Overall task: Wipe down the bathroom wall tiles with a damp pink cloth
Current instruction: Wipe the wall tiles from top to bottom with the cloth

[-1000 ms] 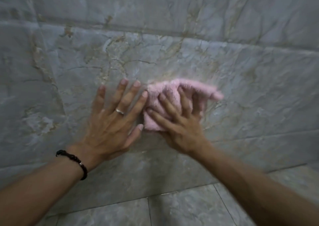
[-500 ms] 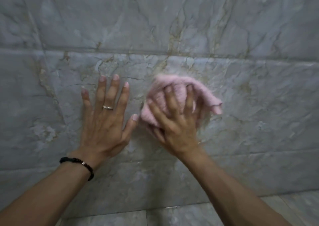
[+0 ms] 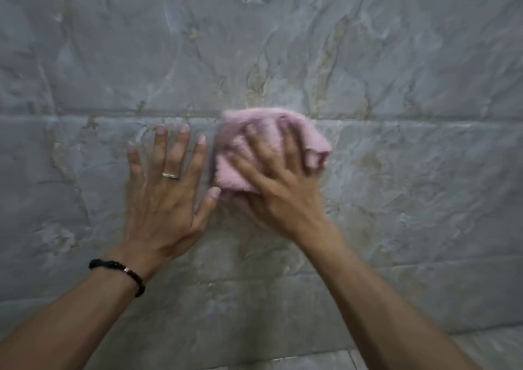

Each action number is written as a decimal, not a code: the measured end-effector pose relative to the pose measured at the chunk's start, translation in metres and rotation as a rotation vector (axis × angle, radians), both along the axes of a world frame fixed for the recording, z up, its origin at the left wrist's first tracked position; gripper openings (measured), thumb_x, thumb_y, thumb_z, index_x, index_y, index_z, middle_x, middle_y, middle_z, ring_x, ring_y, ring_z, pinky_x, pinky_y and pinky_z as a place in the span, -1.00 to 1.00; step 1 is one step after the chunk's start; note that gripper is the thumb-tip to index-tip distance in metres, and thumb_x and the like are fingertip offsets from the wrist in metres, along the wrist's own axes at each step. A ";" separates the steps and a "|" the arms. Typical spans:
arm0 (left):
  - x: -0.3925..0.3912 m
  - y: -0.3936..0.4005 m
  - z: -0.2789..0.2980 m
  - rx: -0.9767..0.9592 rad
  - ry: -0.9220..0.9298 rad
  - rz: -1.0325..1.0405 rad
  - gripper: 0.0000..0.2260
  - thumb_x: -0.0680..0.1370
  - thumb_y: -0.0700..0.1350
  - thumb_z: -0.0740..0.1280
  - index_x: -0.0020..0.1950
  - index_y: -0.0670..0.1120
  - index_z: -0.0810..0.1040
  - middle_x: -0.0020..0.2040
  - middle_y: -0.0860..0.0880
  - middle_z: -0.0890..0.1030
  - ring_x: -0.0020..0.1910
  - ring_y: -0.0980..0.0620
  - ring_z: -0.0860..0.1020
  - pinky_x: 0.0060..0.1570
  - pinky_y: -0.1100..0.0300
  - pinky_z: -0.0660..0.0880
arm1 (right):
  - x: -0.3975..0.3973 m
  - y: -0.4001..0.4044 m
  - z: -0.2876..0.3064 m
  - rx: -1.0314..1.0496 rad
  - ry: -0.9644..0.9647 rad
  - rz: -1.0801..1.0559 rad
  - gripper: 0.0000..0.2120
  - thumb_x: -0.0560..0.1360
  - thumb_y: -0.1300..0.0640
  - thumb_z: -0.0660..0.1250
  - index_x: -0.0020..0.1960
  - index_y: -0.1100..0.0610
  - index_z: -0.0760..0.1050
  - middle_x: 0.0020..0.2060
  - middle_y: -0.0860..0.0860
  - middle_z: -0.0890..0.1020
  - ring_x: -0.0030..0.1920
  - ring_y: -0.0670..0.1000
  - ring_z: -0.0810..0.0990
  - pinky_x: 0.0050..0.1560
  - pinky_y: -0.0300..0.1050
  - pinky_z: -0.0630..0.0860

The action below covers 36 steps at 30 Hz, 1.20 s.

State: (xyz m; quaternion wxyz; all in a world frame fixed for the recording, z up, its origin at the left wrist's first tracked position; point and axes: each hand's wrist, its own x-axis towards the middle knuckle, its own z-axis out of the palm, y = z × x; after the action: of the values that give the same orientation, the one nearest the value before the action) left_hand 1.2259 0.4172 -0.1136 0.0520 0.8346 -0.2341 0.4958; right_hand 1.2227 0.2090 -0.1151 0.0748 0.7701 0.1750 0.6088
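The right hand [image 3: 278, 188] presses the folded pink cloth [image 3: 240, 154] flat against the wall tiles [image 3: 396, 171], fingers spread; the cloth lies beneath them. The left hand [image 3: 167, 200] rests splayed on the tiles just beside it.

No text, label, brand, number or sign can be read anywhere in the view.
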 end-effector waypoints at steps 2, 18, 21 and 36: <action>-0.002 -0.008 0.000 -0.019 0.033 -0.009 -0.38 0.58 0.17 0.04 0.58 -0.10 0.11 0.59 -0.14 0.04 0.57 -0.18 -0.09 0.43 -0.34 -0.16 | -0.002 -0.033 0.009 0.193 -0.023 -0.104 -0.45 0.63 -0.23 0.14 0.54 -0.02 0.35 0.56 0.17 0.27 0.53 0.44 0.11 0.46 0.45 0.09; -0.011 -0.046 -0.004 -0.039 0.097 -0.048 -0.37 0.58 0.19 0.03 0.58 -0.09 0.09 0.60 -0.13 0.00 0.57 -0.17 -0.12 0.42 -0.30 -0.25 | -0.006 -0.027 0.016 0.794 -0.006 -0.189 -0.34 0.61 -0.34 -0.04 0.59 -0.03 0.23 0.61 0.15 0.13 0.55 0.43 0.07 0.41 0.54 0.11; -0.011 -0.049 -0.002 -0.045 0.076 -0.073 -0.38 0.59 0.18 0.03 0.58 -0.09 0.10 0.60 -0.13 0.00 0.57 -0.17 -0.11 0.43 -0.31 -0.23 | -0.005 -0.007 -0.013 0.230 0.054 -0.059 -0.47 0.64 -0.23 0.10 0.56 -0.08 0.27 0.57 0.11 0.17 0.54 0.45 0.11 0.43 0.50 0.10; -0.005 -0.033 -0.045 0.061 0.064 -0.055 -0.37 0.58 0.15 0.07 0.57 -0.15 0.13 0.59 -0.15 0.05 0.57 -0.18 -0.06 0.43 -0.36 -0.12 | -0.017 -0.099 -0.028 0.036 0.018 -0.130 -0.48 0.66 -0.14 0.17 0.56 0.02 0.26 0.57 0.19 0.22 0.49 0.47 0.19 0.47 0.44 0.15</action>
State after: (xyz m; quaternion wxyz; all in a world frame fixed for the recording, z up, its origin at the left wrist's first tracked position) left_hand 1.2207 0.3843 -0.1582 0.0476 0.8445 -0.2703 0.4599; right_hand 1.2056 0.1101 -0.1435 0.0990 0.7865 0.1144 0.5987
